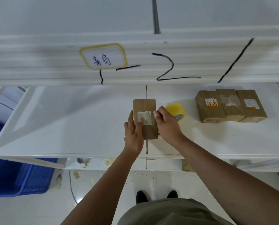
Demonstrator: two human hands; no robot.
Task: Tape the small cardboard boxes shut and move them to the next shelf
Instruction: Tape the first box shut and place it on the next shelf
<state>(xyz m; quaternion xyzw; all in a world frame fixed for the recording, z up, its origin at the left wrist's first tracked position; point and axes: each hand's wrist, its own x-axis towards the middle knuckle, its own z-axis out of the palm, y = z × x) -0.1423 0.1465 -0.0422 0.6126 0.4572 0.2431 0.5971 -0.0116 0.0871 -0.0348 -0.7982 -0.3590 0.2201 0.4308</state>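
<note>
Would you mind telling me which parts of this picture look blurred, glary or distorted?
Head view: the upper shelf rail and its label are smeared by blur; the box gripped by the left hand and right hand is fairly sharp; soft glare lies on the shelf board at left; wide-angle distortion bends the picture's edges.

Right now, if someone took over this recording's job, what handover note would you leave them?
Left hand holds the small box by its left side, thumb on the white label; right hand grips its right side. Box is over the seam in the white shelf. Yellow tape roll lies just right of it; three more boxes stand in a row farther right. Taped or not: cannot tell. Left: move them all.
</note>
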